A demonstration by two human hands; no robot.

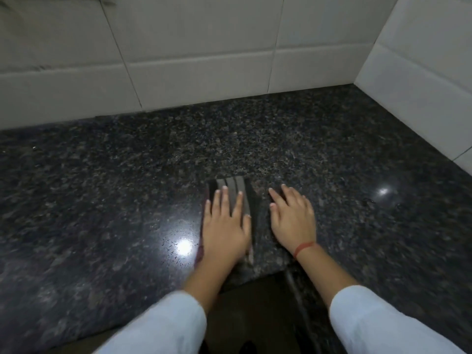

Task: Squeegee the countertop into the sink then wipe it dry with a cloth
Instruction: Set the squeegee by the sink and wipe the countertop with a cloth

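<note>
Your left hand lies flat, fingers spread, on a dark striped cloth, pinning it to the counter near the front edge. That flat palm spreads the push over more fabric, which suits drying. Your right hand rests open just beside it on bare stone, gripping nothing; it looks like a brace for your lean. The hands sit close but apart. The picture shows no squeegee or sink, so you seem to be in the wiping stage. Glare spots on the stone make it hard to tell what is still wet.
</note>
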